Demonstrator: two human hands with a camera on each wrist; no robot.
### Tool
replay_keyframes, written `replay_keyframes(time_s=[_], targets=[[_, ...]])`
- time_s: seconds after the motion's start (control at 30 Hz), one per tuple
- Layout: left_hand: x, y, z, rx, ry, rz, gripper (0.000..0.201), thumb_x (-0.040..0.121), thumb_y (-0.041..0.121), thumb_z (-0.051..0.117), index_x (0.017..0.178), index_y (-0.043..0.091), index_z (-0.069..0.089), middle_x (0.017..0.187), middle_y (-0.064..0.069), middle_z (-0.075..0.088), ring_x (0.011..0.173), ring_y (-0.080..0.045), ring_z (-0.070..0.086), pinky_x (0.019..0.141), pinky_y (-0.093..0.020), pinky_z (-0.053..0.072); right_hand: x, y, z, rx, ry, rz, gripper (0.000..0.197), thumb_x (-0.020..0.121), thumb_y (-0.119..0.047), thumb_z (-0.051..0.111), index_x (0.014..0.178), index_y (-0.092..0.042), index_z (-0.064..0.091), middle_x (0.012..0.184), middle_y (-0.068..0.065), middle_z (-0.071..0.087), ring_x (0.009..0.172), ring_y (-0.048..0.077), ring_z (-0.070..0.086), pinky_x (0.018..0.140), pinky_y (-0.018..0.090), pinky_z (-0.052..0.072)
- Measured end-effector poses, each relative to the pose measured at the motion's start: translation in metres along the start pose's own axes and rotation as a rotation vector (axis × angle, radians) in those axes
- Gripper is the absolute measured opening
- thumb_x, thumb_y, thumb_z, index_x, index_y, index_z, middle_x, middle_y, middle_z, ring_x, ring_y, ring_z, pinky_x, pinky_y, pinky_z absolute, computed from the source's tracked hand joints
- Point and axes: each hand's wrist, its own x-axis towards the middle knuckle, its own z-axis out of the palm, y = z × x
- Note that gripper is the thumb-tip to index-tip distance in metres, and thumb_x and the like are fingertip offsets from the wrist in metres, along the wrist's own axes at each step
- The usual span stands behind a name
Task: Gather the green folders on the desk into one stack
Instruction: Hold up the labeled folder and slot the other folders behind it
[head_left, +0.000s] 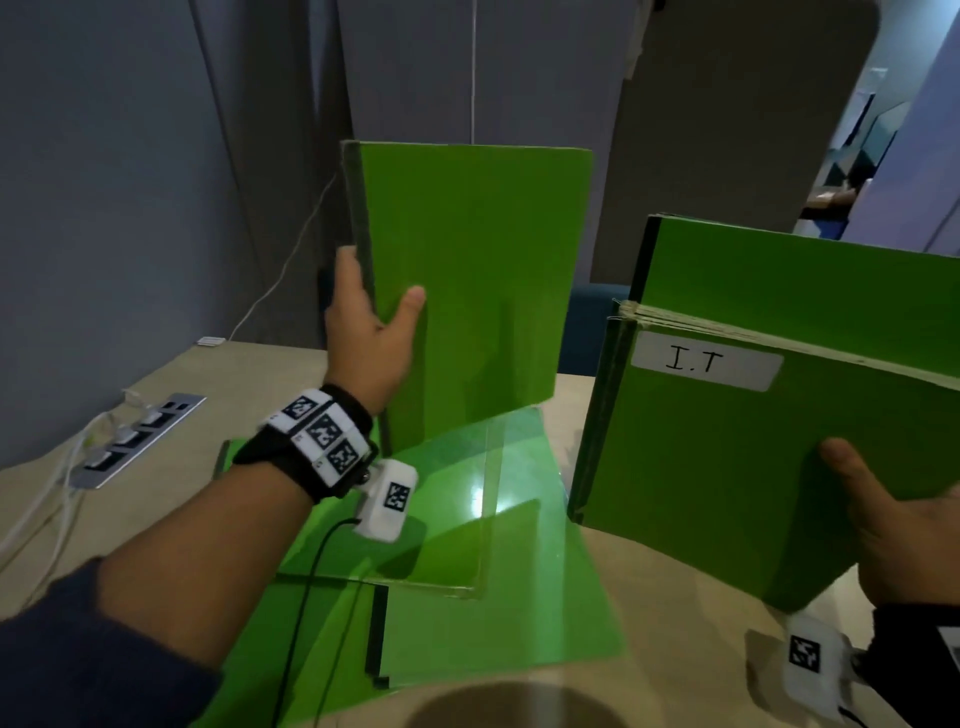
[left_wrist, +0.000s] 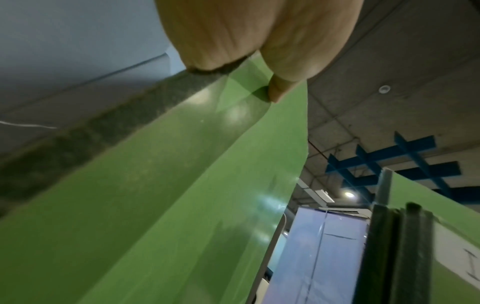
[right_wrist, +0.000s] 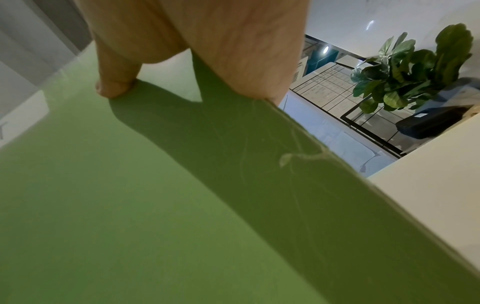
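Worktop (head_left: 649, 613), pale wood – the landmark here. Flat on its middle lie green folders (head_left: 467, 519), overlapped and askew, a glossy clear cover uppermost; not yet a squared stack.

Above their right edge, clear of the worktop: labelled bundle (head_left: 727, 441), marked "I.T", several folders tied with string. Right hand (head_left: 904, 525) clamps its near lower corner, thumb on the face, fingers hidden behind.

Above the folders' far edge: single folder (head_left: 467, 270), held upright, lower edge just over them. Left hand (head_left: 371, 332) grasps it at the dark spine, thumb across the front.

Risks, as I judge: bundle is heavy for a corner pinch – could sag or slip. Glossy cover below may let anything set on it slide.

Room: open worktop right of the folders; power strip (head_left: 135, 441) and cables crowd the left edge.
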Motion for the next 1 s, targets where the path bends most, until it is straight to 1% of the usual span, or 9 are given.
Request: replay_keyframes(time_s=[0.17, 0.3, 0.43, 0.57, 0.63, 0.7, 0.77, 0.87, 1.0], targets=[[-0.020, 0.006, 0.027, -0.152, 0.052, 0.017, 0.044, 0.096, 0.006, 0.067, 0.136, 0.005, 0.049, 0.117, 0.018, 0.061, 0.106, 0.014, 0.061, 0.094, -0.010, 0.047, -0.044, -0.099, 0.047, -0.056, -0.002, -0.081, 0.072, 0.077, -0.048, 0.078, 0.140, -0.017, 0.061, 0.125, -0.004, 0.067, 0.106, 0.016, 0.068, 0.074, 0.022, 0.057], [-0.006, 0.009, 0.010, -0.272, 0.235, 0.001, 0.057, 0.090, 0.006, 0.069, 0.140, 0.002, 0.044, 0.135, -0.005, 0.057, 0.120, -0.009, 0.060, 0.106, -0.016, 0.044, -0.055, -0.115, 0.050, 0.017, 0.052, -0.112, 0.075, 0.075, -0.042, 0.076, 0.141, -0.011, 0.059, 0.125, 0.003, 0.068, 0.110, 0.019, 0.067, 0.092, 0.035, 0.053], [0.015, 0.007, -0.023, -0.309, 0.297, 0.017, 0.054, 0.088, 0.006, 0.067, 0.134, -0.013, 0.046, 0.133, -0.023, 0.060, 0.120, -0.028, 0.062, 0.108, -0.039, 0.050, -0.052, -0.111, 0.050, 0.039, 0.043, -0.139, 0.072, 0.076, -0.042, 0.076, 0.139, -0.010, 0.060, 0.126, 0.000, 0.068, 0.106, 0.016, 0.067, 0.083, 0.026, 0.057], [0.017, 0.008, -0.032, -0.367, 0.288, 0.021, 0.037, 0.087, 0.008, 0.064, 0.122, 0.000, 0.054, 0.120, -0.017, 0.064, 0.106, -0.017, 0.066, 0.101, -0.040, 0.054, -0.041, -0.100, 0.047, 0.016, 0.083, -0.123, 0.074, 0.069, -0.069, 0.080, 0.125, -0.022, 0.068, 0.107, -0.024, 0.074, 0.095, -0.006, 0.070, 0.077, 0.022, 0.062], [0.012, 0.006, -0.022, -0.390, 0.230, 0.000, 0.042, 0.086, 0.012, 0.066, 0.124, 0.002, 0.053, 0.123, -0.017, 0.063, 0.109, -0.020, 0.064, 0.102, -0.039, 0.053, -0.037, -0.094, 0.045, 0.050, 0.087, -0.112, 0.065, 0.071, -0.066, 0.082, 0.121, -0.026, 0.069, 0.107, -0.022, 0.075, 0.096, -0.007, 0.071, 0.079, 0.027, 0.063], [0.002, 0.005, 0.000, -0.387, 0.177, -0.053, 0.049, 0.086, 0.013, 0.069, 0.130, 0.001, 0.050, 0.132, -0.016, 0.061, 0.116, -0.020, 0.063, 0.104, -0.031, 0.051, -0.040, -0.099, 0.048, 0.035, 0.117, -0.144, 0.059, 0.076, -0.051, 0.079, 0.123, -0.018, 0.068, 0.099, -0.020, 0.073, 0.087, -0.016, 0.068, 0.069, 0.009, 0.058], [-0.013, 0.007, 0.026, -0.366, 0.128, -0.073, 0.054, 0.087, 0.009, 0.069, 0.134, -0.006, 0.049, 0.134, -0.013, 0.061, 0.113, -0.005, 0.065, 0.101, -0.020, 0.050, -0.044, -0.101, 0.050, 0.043, 0.106, -0.169, 0.062, 0.078, -0.040, 0.079, 0.134, -0.018, 0.063, 0.112, -0.017, 0.070, 0.099, -0.009, 0.068, 0.076, 0.014, 0.060], [-0.046, 0.013, 0.072, -0.292, 0.029, -0.043, 0.040, 0.094, 0.001, 0.068, 0.126, 0.013, 0.047, 0.110, 0.012, 0.060, 0.093, 0.029, 0.056, 0.087, 0.000, 0.044, -0.047, -0.112, 0.054, 0.045, 0.073, -0.157, 0.043, 0.078, -0.037, 0.078, 0.119, -0.034, 0.066, 0.113, -0.018, 0.069, 0.103, -0.006, 0.065, 0.081, 0.023, 0.061], [-0.088, 0.001, 0.136, -0.230, -0.268, -0.055, 0.033, 0.096, 0.044, 0.061, 0.120, 0.023, 0.049, 0.112, 0.000, 0.068, 0.104, -0.013, 0.068, 0.089, -0.046, 0.058, -0.047, -0.116, 0.058, 0.150, 0.094, -0.157, 0.043, 0.074, -0.054, 0.078, 0.110, -0.034, 0.067, 0.105, -0.019, 0.075, 0.098, -0.005, 0.069, 0.086, 0.028, 0.058]])
